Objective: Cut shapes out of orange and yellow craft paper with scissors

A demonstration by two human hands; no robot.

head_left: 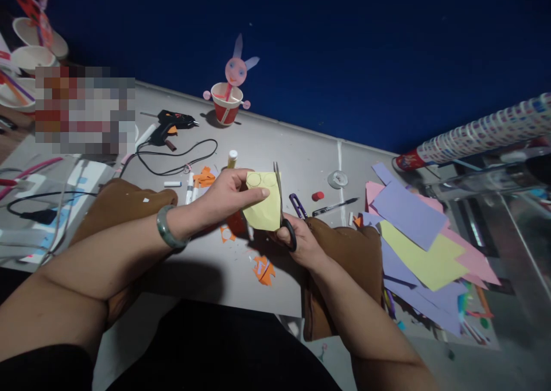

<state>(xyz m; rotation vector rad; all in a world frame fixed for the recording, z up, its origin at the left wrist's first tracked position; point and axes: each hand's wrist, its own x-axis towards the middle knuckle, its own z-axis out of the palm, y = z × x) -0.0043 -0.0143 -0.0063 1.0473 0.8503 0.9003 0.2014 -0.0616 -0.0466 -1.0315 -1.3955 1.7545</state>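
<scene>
My left hand [235, 194] pinches a piece of yellow paper [263, 210] between thumb and fingers, above the table. Two circles are drawn along the paper's upper edge. In my right hand [303, 243] is a pair of scissors [279, 198] with black handles, its blades pointing up along the paper's right edge. Whether the blades are cutting into the paper I cannot tell. Orange paper scraps [263, 270] lie on the table below my hands. Just right of the scissors rests a purple-handled tool [298, 205], perhaps a cutter.
A red paper cup with a pink rabbit figure [226, 112] stands at the back. Left of it lies a black glue gun [170, 126] with a looping cord. Coloured paper sheets [408, 213] are piled at right, near a long stack of cups [482, 130]. A pen [336, 206] lies nearby.
</scene>
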